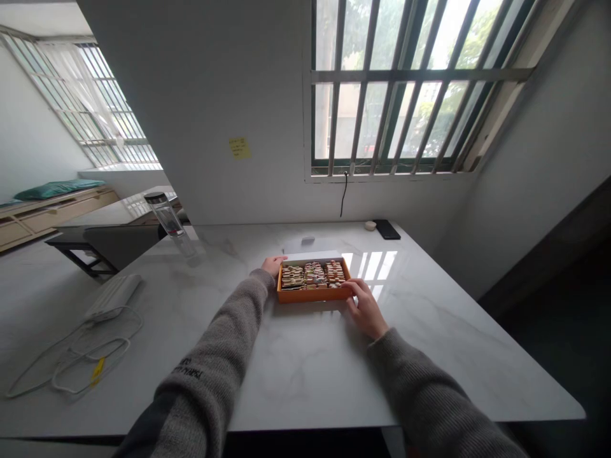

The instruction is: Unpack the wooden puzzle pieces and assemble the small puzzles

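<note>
An orange box [312, 295] filled with several small patterned tiles sits in the middle of a white marble table [296, 356]. My left hand [273, 263] rests against the box's far left corner, fingers curled on its edge. My right hand [365, 306] grips the box's near right corner, thumb on the rim. Both arms wear grey knit sleeves.
A clear water bottle [170, 221] stands at the back left. A white power strip [113, 296] with a coiled cable [76, 356] lies on the left. A black phone [386, 229] and a small round object [370, 225] lie near the wall under the barred window. A white lid [310, 245] lies behind the box.
</note>
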`<state>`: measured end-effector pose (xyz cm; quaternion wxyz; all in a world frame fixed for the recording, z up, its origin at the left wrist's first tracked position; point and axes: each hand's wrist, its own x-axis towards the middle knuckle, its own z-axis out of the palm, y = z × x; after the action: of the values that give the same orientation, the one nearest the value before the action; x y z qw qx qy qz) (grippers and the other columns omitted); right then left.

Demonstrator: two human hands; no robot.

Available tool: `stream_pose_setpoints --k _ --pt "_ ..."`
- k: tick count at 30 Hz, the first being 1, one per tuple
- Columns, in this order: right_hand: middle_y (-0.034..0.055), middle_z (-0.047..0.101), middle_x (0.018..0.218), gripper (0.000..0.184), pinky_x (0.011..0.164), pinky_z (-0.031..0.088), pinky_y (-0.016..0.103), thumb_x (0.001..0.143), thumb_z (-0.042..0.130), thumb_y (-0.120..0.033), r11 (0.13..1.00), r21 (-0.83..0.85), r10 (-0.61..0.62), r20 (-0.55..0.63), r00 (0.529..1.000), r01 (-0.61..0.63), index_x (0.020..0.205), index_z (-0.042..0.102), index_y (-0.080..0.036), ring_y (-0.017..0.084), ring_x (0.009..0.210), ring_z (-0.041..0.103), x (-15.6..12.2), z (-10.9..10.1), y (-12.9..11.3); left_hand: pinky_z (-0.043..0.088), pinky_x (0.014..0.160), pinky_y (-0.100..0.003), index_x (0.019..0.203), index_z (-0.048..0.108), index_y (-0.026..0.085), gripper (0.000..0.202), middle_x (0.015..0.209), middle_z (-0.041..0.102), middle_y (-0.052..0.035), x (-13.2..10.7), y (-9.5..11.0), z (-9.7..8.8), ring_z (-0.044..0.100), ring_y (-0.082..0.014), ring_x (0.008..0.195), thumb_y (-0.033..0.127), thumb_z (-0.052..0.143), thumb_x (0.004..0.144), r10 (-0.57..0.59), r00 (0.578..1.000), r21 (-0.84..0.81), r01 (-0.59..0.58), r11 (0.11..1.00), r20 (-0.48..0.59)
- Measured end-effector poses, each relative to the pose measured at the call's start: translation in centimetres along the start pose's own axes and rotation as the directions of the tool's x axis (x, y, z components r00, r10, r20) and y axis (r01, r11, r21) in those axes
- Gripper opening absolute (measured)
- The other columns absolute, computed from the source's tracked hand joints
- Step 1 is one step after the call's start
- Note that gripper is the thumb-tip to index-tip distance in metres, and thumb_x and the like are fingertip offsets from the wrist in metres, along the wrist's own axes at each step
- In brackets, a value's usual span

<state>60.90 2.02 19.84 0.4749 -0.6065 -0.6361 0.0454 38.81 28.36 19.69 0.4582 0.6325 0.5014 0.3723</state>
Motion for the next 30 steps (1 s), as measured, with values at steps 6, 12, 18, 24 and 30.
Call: stream_pose_setpoints --k 6,12,18,24,30 --pt "0.0115 0.057 0.115 0.034 0.098 0.050 0.048 0.082 0.045 -0.009 1.000 0.012 -0.002 0.004 1.000 0.002 0.110 0.062 -0.019 0.028 0.110 0.056 -0.1 0.0 -0.2 0.040 0.113 -0.039 0.128 0.066 0.012 0.051 0.133 0.066 -0.0155 -2.0 -0.2 0.3 0.060 -0.0308 0.125 0.038 0.067 0.084 0.044 0.998 -0.049 -0.042 0.998 0.055" --pt "0.0117 0.057 0.115 0.034 0.098 0.050 0.047 0.083 0.045 -0.010 1.000 0.028 -0.002 0.015 1.000 0.001 0.110 0.063 -0.019 0.027 0.110 0.056 -0.1 0.1 -0.4 0.034 0.118 -0.040 0.142 0.054 0.016 0.063 0.146 0.055 -0.0123 -4.4 -2.1 -0.2 0.049 -0.0306 0.136 0.031 0.066 0.081 0.123 0.988 -0.093 -0.114 0.989 0.097" --pt "0.0114 0.058 0.113 0.033 0.098 0.049 0.047 0.083 0.045 -0.008 1.000 0.015 -0.020 0.033 0.999 0.020 0.109 0.063 -0.018 0.027 0.110 0.055 -0.3 0.1 -0.7 0.022 0.124 -0.039 0.147 0.049 0.020 0.072 0.153 0.047 -0.0070 -6.5 -4.0 -1.6 0.038 -0.0288 0.145 0.026 0.064 0.077 0.186 0.978 -0.089 -0.177 0.980 0.097" --pt "0.0074 0.060 0.099 0.028 0.085 0.052 0.040 0.085 0.045 -0.009 0.999 0.037 -0.031 0.087 0.996 0.028 0.099 0.067 -0.020 0.023 0.093 0.059 -0.6 -0.3 -1.8 0.020 0.125 -0.040 0.147 0.048 0.023 0.073 0.154 0.047 -0.0020 -8.0 -5.3 -2.8 0.037 -0.0272 0.146 0.027 0.058 0.075 0.225 0.967 -0.046 -0.221 0.974 0.121" --pt "0.0067 0.060 0.091 0.028 0.078 0.052 0.038 0.090 0.047 -0.012 0.997 -0.033 -0.070 -0.001 0.998 0.070 0.107 0.067 -0.020 0.023 0.085 0.057 -0.4 -0.7 -2.4 0.021 0.125 -0.040 0.150 0.044 0.021 0.068 0.154 0.046 -0.0034 -9.4 -5.7 -3.6 0.038 -0.0279 0.146 0.041 0.053 0.086 0.249 0.955 0.058 -0.261 0.964 0.162"
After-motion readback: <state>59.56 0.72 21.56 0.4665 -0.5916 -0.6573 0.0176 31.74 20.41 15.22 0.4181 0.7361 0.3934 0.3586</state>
